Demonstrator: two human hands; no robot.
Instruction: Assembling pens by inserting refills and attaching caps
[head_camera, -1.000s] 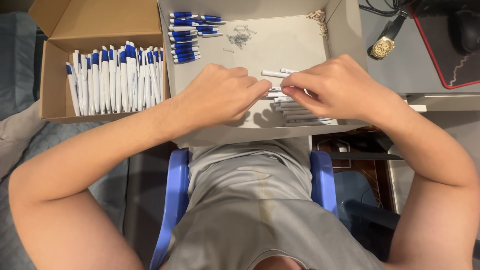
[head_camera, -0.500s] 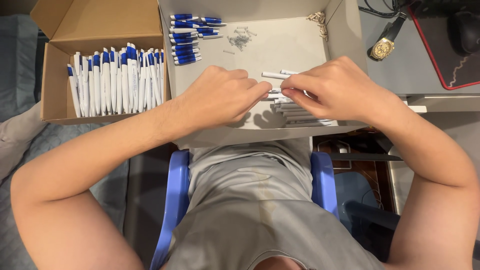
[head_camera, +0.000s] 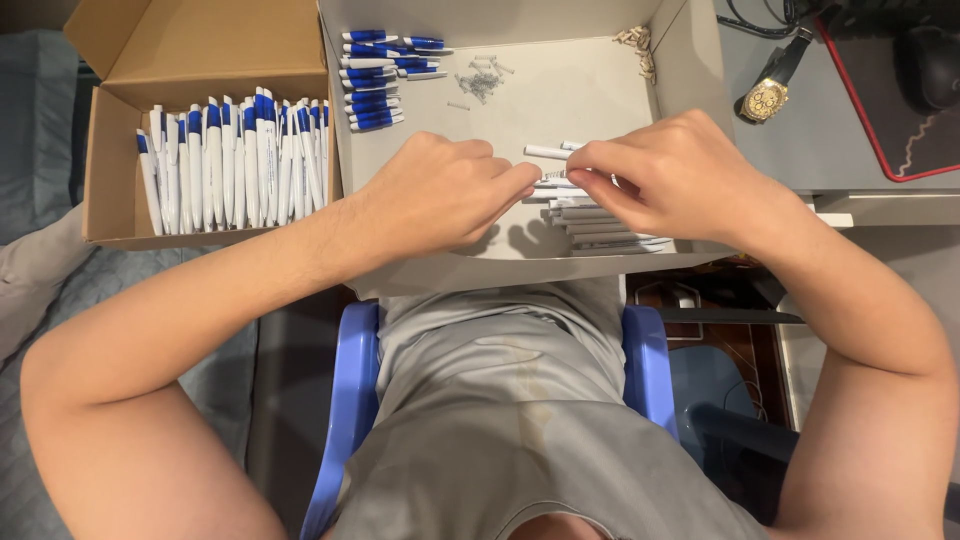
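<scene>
I see my left hand (head_camera: 445, 195) and right hand (head_camera: 675, 175) pinching one white pen barrel (head_camera: 548, 153), lying left-right, above the tray's (head_camera: 520, 260) near edge.

1. Both hands, left (head_camera: 440, 195) and right (head_camera: 670, 175), meet fingertip to fingertip over the white barrels (head_camera: 590, 215), filling the tray's near middle.
2. The tray wall (head_camera: 335, 130) stands between the tray and the cardboard box (head_camera: 110, 190) of pens (head_camera: 230, 160).
3. Bare tray floor (head_camera: 560, 100) lies open behind the hands.
4. At the back, blue caps (head_camera: 375, 85) fill the left corner, springs (head_camera: 480, 80) lie just beside them, and a small tan heap (head_camera: 637, 45) sits in the right corner.
5. The right wall (head_camera: 690, 50) shuts off the watch (head_camera: 765, 98).
</scene>
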